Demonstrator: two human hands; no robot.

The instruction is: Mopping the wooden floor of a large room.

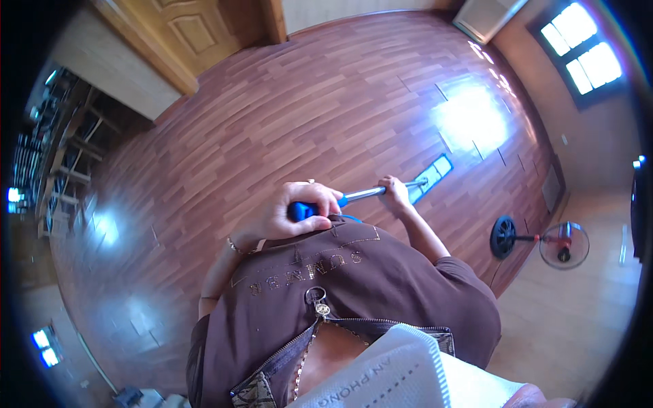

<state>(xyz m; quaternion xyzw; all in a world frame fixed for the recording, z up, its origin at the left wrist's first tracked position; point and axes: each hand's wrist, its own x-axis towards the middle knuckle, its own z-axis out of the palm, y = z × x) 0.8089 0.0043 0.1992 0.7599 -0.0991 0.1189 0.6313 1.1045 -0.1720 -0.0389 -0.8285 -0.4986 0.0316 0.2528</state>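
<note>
- Resting on the reddish-brown wood-plank floor (292,115), well in from its far edge and toward its right edge, is the flat rectangular blue-and-pale mop head (432,178).
- From it the slim silver metal pole (366,194) slants back toward the person, ending in a smooth blue grip (304,211) in front of the chest.
- The left hand (282,212) is closed around the blue grip, fingers curled over it and thumb nearest the shirt; a thin bracelet (238,246) circles that wrist.
- The right hand (392,196) is wrapped around the silver pole farther down, between the grip and the mop head.
- Just beyond the mop head, a white patch of glare (476,119) shines on the floor.
- Near the floor's right edge stands a red-and-black fan (563,249) on a round dark base (503,236).
- At the floor's far right corner is a white boxy object (484,19), partly cut off; along the far edge, toward the left, is a yellowish-brown panelled wooden door (192,34).
</note>
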